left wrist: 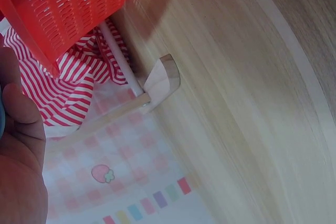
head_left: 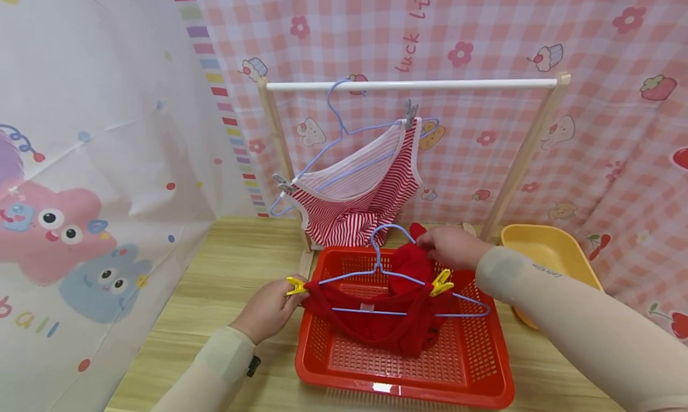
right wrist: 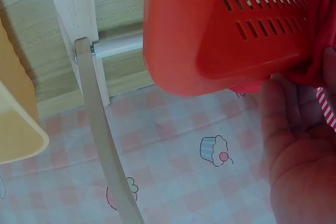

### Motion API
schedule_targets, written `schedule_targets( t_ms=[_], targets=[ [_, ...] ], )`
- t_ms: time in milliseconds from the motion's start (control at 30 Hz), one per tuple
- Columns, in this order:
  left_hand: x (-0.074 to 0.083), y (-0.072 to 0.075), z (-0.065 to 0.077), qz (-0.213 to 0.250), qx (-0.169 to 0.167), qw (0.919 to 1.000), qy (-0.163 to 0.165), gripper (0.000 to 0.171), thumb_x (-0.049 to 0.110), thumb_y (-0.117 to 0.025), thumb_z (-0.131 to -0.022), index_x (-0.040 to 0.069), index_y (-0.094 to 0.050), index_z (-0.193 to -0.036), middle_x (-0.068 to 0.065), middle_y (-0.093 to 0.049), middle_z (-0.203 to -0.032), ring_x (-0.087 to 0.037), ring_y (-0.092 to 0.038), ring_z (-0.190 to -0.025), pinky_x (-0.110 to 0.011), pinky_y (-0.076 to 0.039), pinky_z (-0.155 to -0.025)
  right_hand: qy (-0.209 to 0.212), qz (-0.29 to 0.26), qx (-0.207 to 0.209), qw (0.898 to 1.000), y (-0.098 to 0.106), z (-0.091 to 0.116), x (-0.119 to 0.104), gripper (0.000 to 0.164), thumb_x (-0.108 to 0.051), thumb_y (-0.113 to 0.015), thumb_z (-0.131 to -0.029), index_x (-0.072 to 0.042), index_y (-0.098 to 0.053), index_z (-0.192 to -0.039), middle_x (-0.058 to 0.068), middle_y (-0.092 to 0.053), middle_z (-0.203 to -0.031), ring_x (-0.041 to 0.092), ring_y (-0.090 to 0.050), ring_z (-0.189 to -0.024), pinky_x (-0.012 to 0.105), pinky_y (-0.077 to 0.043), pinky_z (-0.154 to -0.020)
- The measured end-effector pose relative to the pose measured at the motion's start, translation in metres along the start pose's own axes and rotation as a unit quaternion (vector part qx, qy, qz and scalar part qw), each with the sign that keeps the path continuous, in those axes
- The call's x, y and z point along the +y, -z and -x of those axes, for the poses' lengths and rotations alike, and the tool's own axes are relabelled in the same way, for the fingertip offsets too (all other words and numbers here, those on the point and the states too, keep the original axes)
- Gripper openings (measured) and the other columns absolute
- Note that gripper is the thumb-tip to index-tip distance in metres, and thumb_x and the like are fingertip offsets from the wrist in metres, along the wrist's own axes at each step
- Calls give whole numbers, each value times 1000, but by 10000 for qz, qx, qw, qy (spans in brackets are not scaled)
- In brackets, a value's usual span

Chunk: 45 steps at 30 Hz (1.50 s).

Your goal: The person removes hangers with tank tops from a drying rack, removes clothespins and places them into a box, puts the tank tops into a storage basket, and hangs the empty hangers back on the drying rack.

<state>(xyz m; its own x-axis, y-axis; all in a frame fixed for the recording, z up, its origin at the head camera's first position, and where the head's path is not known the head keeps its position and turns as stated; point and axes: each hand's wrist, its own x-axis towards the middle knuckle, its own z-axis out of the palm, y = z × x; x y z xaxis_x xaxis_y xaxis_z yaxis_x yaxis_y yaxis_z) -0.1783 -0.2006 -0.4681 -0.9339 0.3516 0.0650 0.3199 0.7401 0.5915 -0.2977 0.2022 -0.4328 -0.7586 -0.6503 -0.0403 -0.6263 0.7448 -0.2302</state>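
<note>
A red garment (head_left: 387, 331) with straps lies over a blue hanger (head_left: 376, 272) above the red basket (head_left: 403, 394). Yellow clips fasten it: a left clip (head_left: 296, 285) and a right clip (head_left: 442, 282). My left hand (head_left: 266, 310) grips the garment's left shoulder and the hanger end beside the left clip. At the back right of the basket, my right hand (head_left: 454, 246) pinches a bunched part of the same red cloth near the hanger hook. From below, the right wrist view shows the right hand (right wrist: 302, 145) with fingertips against the red cloth at the basket's rim.
Behind the basket stands a rack with a white rod (head_left: 414, 85) and wooden legs. From it hangs a red-striped tank top (head_left: 371, 191) on another blue hanger, held by grey clips (head_left: 411, 113). A yellow basin (head_left: 553, 251) sits at the right.
</note>
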Motion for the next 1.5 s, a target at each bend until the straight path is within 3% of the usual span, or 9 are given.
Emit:
schedule_targets(
  t_ms=[600, 933, 1167, 1500],
  targets=[
    [1, -1, -2, -48, 14, 10000, -71, 9, 20, -64, -105, 17, -69, -112, 7, -76, -100, -8, -71, -90, -37, -62, -88, 117, 554, 215, 9982, 1, 0, 0, 17, -3, -72, -92, -15, -78, -103, 5, -77, -98, 27, -71, -91, 48, -60, -91],
    [1, -2, -2, -41, 67, 9999, -130, 8, 20, -64, -105, 17, -69, -111, 7, -76, -99, -8, -71, -90, -35, -62, -87, 103, 514, 481, 9975, 6, 4, 0, 18, -3, -71, -93, -17, -79, -102, 1, -77, -94, 22, -70, -84, 43, -61, -77],
    [2, -1, -2, -37, 55, 9999, -107, 9, 20, -64, -105, 17, -69, -112, 7, -76, -100, -8, -71, -90, -35, -62, -87, 312, 324, 861, 9953, 15, 7, 0, 16, 1, -73, -92, -10, -79, -103, 5, -78, -94, 25, -73, -88, 47, -61, -86],
    [1, -1, -2, -74, 74, 9999, -5, 10, 21, -64, -105, 17, -69, -113, 7, -76, -100, -8, -71, -90, -37, -62, -87, 315, 180, 1006, 9943, 23, 13, -8, 17, 0, -73, -92, -9, -81, -104, 5, -79, -96, 28, -75, -91, 49, -61, -88]
  ],
)
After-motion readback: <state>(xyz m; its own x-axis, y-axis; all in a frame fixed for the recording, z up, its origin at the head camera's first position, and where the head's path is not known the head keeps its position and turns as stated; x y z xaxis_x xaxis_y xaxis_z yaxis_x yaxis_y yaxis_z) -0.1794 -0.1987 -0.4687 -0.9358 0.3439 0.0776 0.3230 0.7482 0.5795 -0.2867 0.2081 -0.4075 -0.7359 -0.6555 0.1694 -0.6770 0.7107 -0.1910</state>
